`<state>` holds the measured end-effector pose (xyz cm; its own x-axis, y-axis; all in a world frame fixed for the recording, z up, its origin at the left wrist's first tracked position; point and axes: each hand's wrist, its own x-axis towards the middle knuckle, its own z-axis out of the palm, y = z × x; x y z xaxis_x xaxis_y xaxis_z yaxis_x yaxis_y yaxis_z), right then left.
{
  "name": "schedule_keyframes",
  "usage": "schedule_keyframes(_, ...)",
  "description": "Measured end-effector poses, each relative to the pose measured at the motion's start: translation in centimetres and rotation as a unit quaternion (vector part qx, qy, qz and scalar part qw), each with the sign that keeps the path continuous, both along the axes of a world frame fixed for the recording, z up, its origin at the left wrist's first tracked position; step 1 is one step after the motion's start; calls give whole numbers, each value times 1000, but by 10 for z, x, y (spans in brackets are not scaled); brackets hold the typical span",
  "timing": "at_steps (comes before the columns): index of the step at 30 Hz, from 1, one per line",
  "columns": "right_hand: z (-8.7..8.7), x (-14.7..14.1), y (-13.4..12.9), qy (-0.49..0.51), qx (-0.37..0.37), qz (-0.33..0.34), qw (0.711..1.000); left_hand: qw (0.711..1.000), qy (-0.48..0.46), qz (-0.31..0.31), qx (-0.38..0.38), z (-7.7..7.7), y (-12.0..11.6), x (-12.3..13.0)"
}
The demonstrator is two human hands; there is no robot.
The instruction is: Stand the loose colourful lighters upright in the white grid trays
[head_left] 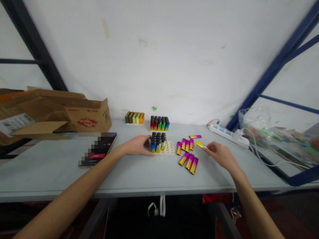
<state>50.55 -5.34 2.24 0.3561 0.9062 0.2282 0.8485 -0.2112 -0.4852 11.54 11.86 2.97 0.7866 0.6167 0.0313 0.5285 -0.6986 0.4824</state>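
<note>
My left hand [141, 145] curves around the left end of a white lighter tray [169, 148], thumb in front and fingers behind. Lighters with black tops [158, 142], blue and yellow in the body, stand upright in its left part; bare round sockets show on the right. Between thumb and fingers of my right hand [218, 152] is a shiny yellow lighter [200, 144], held tilted just right of the loose ones. Several pink-and-yellow lighters [187, 146] lie flat between the tray and my right hand, with another group [189, 162] closer to me.
Two filled lighter trays stand by the wall, one with yellow, green and brown lighters [135, 118], one multicoloured [159, 123]. Open cardboard boxes [87, 116] and a partly blurred screen device [104, 149] are left. A white power strip [229, 135] with cables lies right, near blue rack bars [271, 66].
</note>
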Motion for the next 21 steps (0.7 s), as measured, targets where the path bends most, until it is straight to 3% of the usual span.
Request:
schedule_keyframes(3, 7, 3, 9, 115, 89, 16, 989, 1000, 1, -2, -1, 1, 0, 0)
schedule_keyframes(5, 13, -3, 18, 220, 144, 54, 963, 1000, -2, -1, -5, 2, -1, 0)
schedule_keyframes(9, 30, -33, 40, 429, 185, 131, 874, 1000, -13, 4, -1, 2, -2, 1)
schedule_keyframes(12, 45, -65, 55, 537, 169, 191, 804, 1000, -17, -2, 0, 2, -2, 1)
schedule_keyframes(16, 55, -103, 74, 561, 114, 281, 770, 1000, -25, -5, -2, 2, -2, 1)
schedule_keyframes(21, 31, -130, 96, 576, 104, 298, 754, 1000, -21, -7, -6, 3, -4, 1)
